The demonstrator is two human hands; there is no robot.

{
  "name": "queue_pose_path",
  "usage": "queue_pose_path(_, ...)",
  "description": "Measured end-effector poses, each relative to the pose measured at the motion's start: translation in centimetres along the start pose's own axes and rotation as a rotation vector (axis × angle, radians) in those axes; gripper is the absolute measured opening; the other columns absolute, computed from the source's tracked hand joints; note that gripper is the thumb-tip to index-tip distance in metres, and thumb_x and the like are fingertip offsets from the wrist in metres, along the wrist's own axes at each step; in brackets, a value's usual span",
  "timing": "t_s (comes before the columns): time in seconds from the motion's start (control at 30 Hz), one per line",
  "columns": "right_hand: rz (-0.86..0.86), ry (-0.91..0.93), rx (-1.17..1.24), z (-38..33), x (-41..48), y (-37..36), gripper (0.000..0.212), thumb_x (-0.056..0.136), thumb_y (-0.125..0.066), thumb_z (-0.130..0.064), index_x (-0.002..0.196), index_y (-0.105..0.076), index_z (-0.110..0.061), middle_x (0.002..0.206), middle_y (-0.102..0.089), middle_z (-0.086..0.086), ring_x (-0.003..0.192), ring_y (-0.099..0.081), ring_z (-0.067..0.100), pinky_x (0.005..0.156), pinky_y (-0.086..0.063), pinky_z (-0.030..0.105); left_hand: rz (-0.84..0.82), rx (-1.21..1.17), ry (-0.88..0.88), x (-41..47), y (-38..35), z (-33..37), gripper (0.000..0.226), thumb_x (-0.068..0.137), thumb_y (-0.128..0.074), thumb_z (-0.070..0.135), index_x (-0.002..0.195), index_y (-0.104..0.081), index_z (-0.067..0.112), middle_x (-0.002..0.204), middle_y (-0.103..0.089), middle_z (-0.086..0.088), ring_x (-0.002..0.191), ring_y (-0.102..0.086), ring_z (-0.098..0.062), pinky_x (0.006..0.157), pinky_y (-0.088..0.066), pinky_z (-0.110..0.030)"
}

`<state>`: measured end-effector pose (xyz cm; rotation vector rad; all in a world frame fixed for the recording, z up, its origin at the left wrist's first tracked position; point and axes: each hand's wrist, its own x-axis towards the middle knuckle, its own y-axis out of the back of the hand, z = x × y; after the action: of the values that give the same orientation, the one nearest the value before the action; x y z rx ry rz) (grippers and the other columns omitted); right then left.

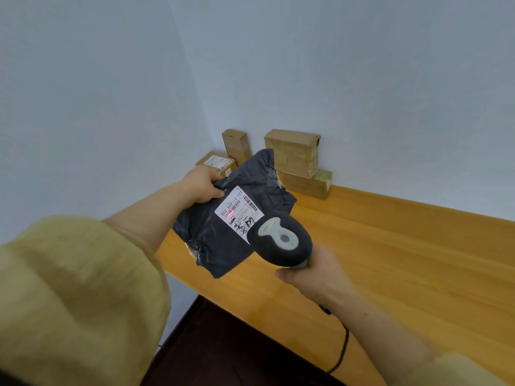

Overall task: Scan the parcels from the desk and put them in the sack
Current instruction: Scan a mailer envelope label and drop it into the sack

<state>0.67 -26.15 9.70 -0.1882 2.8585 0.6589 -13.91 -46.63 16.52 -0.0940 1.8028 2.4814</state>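
My left hand (201,184) pinches the upper left corner of a dark grey plastic mailer parcel (220,235), holding it up over the wooden desk (390,246). Its white shipping label (239,210) faces me, and a red scan light falls on the barcode. My right hand (317,277) grips the handle of a black and grey barcode scanner (281,238), which points at the label from just below and to the right. The sack is not in view.
Several cardboard parcels stand in the desk's far corner against the wall: a tall narrow box (237,146), a flat labelled box (216,162), and a taped box (295,151) stacked on a lower one (309,185). The scanner's black cable (344,346) trails over the desk's near edge.
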Motion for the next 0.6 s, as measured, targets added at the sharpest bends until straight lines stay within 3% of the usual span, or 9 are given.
queue_pose_path(0.23,0.053,0.009,-0.104,-0.9,-0.7,-0.6,0.020,0.082,-0.068,-0.013,0.101,-0.063,-0.014,0.092,-0.068,0.005,0.082,-0.061,0.019,0.068,-0.048,0.029,-0.004,-0.016,-0.017,0.2,0.4,-0.6,0.025,0.087,-0.066,0.014,0.110,-0.068,0.004,0.109,-0.064,-0.017,0.092,-0.052,-0.023,0.085,-0.043,-0.034)
queue_pose_path(0.33,0.079,0.008,-0.136,-1.1,-0.6,-0.8,0.017,0.081,-0.068,-0.014,0.096,-0.062,-0.018,0.089,-0.068,0.004,0.083,-0.063,0.022,0.069,-0.049,0.031,-0.015,-0.037,-0.030,0.4,0.5,-0.6,0.026,0.087,-0.065,0.014,0.111,-0.068,0.005,0.111,-0.064,-0.016,0.100,-0.055,-0.027,0.087,-0.043,-0.034)
queue_pose_path(0.43,0.079,0.009,-0.168,-1.3,-0.6,-0.9,0.012,0.082,-0.066,-0.015,0.090,-0.058,-0.020,0.080,-0.065,0.001,0.076,-0.062,0.021,0.063,-0.047,0.029,-0.034,-0.031,-0.052,0.8,0.5,-0.4,0.029,0.088,-0.065,0.015,0.116,-0.067,0.007,0.114,-0.064,-0.016,0.106,-0.056,-0.030,0.092,-0.045,-0.038)
queue_pose_path(0.6,0.098,-0.013,-0.177,-1.2,-0.5,-1.0,0.012,0.084,-0.064,-0.016,0.095,-0.061,-0.018,0.080,-0.064,0.001,0.073,-0.062,0.022,0.053,-0.044,0.024,-0.060,-0.046,-0.070,1.6,0.1,-0.4,0.025,0.087,-0.066,0.015,0.111,-0.069,0.008,0.109,-0.064,-0.015,0.092,-0.053,-0.024,0.081,-0.044,-0.033)
